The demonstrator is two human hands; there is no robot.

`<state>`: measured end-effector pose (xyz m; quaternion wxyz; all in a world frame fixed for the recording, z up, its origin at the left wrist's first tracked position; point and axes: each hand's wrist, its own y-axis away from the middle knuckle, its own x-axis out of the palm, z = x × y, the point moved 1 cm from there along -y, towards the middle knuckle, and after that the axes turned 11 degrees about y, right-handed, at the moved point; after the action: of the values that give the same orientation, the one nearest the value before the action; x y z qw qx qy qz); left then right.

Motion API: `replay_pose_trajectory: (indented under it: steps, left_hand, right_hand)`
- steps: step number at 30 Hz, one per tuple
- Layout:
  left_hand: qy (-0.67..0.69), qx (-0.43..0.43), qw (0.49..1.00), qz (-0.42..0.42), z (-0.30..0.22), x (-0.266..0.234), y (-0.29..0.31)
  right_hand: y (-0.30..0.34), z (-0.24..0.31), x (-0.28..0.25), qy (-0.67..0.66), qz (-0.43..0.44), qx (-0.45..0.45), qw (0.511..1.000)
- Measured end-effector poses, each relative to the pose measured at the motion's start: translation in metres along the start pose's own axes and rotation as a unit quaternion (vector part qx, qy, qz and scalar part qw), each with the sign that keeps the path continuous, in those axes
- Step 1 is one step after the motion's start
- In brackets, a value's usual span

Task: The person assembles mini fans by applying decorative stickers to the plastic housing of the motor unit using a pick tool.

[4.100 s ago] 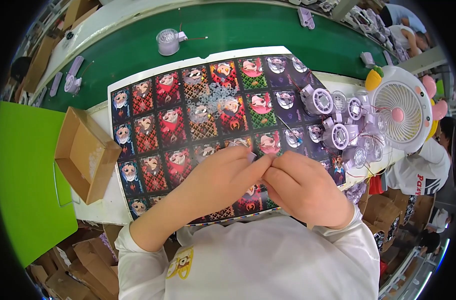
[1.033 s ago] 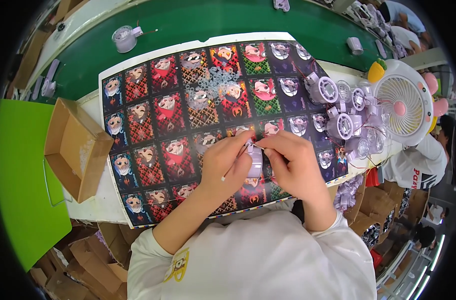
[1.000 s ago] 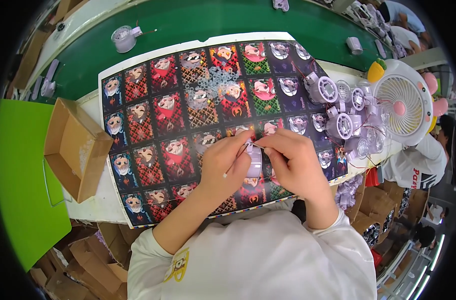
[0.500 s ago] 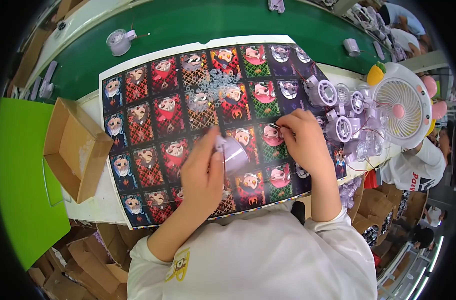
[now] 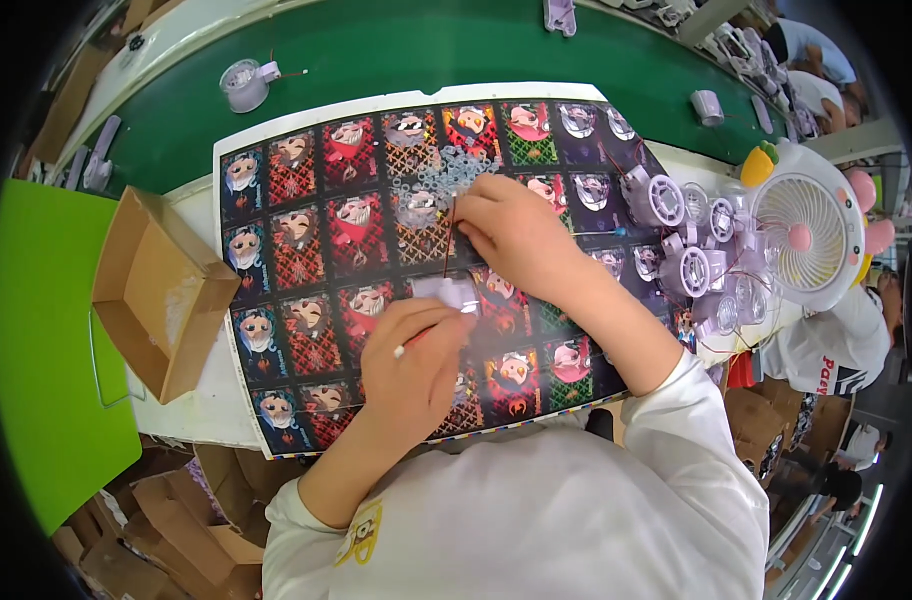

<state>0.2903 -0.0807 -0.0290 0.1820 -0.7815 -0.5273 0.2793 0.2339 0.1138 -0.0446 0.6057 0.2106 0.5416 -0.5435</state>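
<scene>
My left hand [image 5: 411, 365] is closed around a lilac plastic cup-shaped part [image 5: 448, 292], held low over the printed sheet [image 5: 351, 285]. A small white tip [image 5: 399, 351] shows between its fingers. From the part a thin dark red wire [image 5: 449, 245] rises to the fingertips of my right hand [image 5: 516, 235]. That hand is pinched at the near edge of a pile of small clear rings [image 5: 446, 176]; what lies between its fingertips is hidden. A thin rod with a blue end [image 5: 618, 232] shows beside the right wrist; whether it is held or lying there I cannot tell.
Several lilac cup parts with wires [image 5: 691, 270] crowd the right side, beside a white fan [image 5: 806, 225]. At the left stands an open cardboard box [image 5: 161, 300]. Behind runs a green belt [image 5: 376, 60] carrying a lilac part [image 5: 246, 86]. Other people work at the far right.
My right hand has moved left and away from me, from the sheet's right part to the ring pile. The left hand has lowered and turned the lilac part. The sheet appears slightly shifted right.
</scene>
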Motion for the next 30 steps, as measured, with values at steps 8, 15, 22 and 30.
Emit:
replay_pose_trajectory:
  steps: [8,15,22,30]
  left_hand:
    - [-0.034,0.087,0.995,0.031,-0.001,-0.001,-0.019]
    - [0.082,0.05,0.992,0.079,-0.006,-0.009,-0.031]
    - [0.121,0.038,0.988,0.092,-0.013,-0.002,-0.033]
    - [0.15,-0.017,0.988,0.016,-0.011,-0.005,-0.032]
  right_hand:
    - [-0.006,0.009,0.016,0.132,0.026,-0.041,0.99]
    - [-0.004,0.015,0.023,0.173,0.03,-0.023,0.984]
    - [-0.002,0.02,0.011,0.178,0.011,-0.003,0.984]
    - [0.038,0.062,-0.093,-0.23,-0.06,0.001,0.971]
